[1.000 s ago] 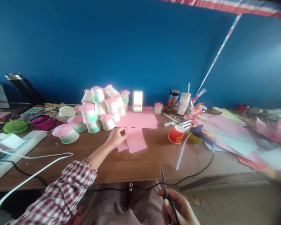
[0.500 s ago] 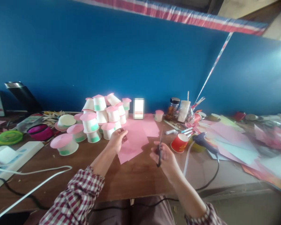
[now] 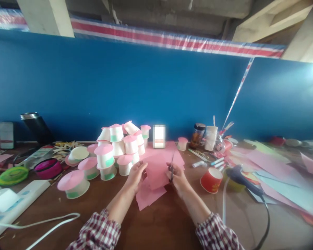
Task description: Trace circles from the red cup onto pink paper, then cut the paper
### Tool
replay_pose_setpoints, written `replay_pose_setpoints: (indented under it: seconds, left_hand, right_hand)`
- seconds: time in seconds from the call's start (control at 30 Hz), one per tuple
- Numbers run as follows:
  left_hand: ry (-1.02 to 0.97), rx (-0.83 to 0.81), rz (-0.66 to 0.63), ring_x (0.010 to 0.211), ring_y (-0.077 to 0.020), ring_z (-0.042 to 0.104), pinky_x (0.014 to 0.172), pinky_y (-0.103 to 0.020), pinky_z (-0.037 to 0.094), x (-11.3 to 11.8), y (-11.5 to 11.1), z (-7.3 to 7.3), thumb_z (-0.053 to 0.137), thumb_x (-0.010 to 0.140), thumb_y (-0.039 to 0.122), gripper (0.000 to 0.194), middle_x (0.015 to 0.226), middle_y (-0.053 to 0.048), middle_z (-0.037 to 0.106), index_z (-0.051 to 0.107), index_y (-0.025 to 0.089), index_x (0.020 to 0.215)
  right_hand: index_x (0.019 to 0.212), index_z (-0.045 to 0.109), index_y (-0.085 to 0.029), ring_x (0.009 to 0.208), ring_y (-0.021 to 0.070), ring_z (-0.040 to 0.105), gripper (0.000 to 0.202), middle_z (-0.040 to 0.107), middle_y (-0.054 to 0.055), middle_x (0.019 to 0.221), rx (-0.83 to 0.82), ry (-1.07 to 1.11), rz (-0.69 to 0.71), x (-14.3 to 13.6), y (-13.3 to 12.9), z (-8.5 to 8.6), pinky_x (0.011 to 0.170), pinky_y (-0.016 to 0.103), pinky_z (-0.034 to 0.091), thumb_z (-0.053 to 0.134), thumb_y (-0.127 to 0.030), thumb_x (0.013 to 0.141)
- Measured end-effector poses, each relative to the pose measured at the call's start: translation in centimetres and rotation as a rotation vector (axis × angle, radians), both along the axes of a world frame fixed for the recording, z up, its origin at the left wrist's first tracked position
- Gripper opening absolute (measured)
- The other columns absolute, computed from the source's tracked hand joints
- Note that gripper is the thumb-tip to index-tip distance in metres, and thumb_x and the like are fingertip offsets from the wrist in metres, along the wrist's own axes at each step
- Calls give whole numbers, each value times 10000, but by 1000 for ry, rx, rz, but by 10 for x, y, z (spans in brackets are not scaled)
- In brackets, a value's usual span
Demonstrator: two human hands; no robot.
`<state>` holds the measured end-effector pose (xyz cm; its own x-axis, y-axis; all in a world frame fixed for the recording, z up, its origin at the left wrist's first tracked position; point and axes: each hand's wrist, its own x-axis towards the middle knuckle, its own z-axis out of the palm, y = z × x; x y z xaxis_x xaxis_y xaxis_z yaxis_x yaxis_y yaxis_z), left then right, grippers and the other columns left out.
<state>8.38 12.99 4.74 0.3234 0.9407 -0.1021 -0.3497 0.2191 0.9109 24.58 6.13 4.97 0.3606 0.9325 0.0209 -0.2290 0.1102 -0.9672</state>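
Observation:
Pink paper is raised between the hands, over more pink sheets lying on the brown table. My left hand pinches its left edge. My right hand is closed around dark-handled scissors, whose thin blades point up and away beside the paper's right edge. To the left of my left hand stands a stack of white paper cups with pink discs on them.
A red paper cup and a glue gun with its cable lie at the right. Behind them are a dark-lidded jar and markers. A white power strip sits at the left.
The left hand now holds up a pink sheet instead of a small dark piece. The right hand with the scissors has moved closer to the left hand. The camera view has tilted up.

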Motion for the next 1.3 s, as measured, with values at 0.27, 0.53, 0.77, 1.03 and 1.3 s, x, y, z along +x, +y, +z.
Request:
replay_pose_setpoints:
  seconds: [0.27,0.53,0.77,1.03,1.3]
  left_hand:
    - [-69,3,-117,813,-225,669,712,-324,514,14,-24,-4,773,650,414,445,853,-87,706,637,153,983]
    - [22,-14,-69,601,-179,647,549,-286,498,15,-20,-21,759,663,402,448,813,-83,719,645,145,1012]
    - [223,142,116,791,-220,668,723,-307,518,8,-16,-13,740,667,391,311,840,-65,722,683,179,887]
    - [284,199,223,763,-206,645,729,-297,509,0,-15,-14,714,694,391,290,798,-51,704,681,169,877]
    - [177,107,152,626,-169,621,583,-272,490,1,-17,-14,718,687,424,318,726,-54,673,647,142,816]
  right_hand:
    - [990,649,-175,570,123,539,501,581,-21,683,-16,172,-57,-9,5,-18,545,254,433,800,-406,572]
    - [1033,634,-191,690,166,605,535,637,10,799,-7,113,-18,-11,5,-19,633,283,483,802,-453,599]
    - [1045,606,-153,642,161,581,479,633,3,707,-15,-136,8,0,0,-12,581,263,462,767,-420,682]
    - [1031,460,-196,532,152,547,431,639,-24,604,-75,-403,-42,4,-5,-16,516,251,425,667,-461,762]
    - [961,519,-194,708,212,635,365,686,38,746,-23,-524,-48,6,-6,-12,624,277,480,673,-434,734]
